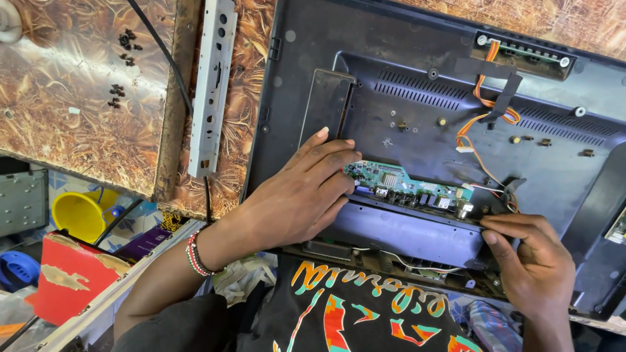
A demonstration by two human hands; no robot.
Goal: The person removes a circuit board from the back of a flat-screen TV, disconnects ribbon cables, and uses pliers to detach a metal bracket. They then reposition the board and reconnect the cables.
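Note:
A dark flat-screen set's back shell [404,72] lies face down on a brown patterned table. A green circuit board [398,180] stands tilted along the shell's near side. My left hand [297,195], with a beaded band at the wrist, rests on the board's left end, fingers laid over it. My right hand [531,257] pinches the board's right end near the metal connector [464,208] and thin wires. Orange wires [482,91] run up to a narrow board [521,51] at the shell's top right.
A grey perforated metal bracket [212,85] lies left of the shell, with a black cable [163,52] beside it. Several small black screws [124,65] sit on the table at left. Below the table edge are a yellow bowl [78,215] and a red box [72,274].

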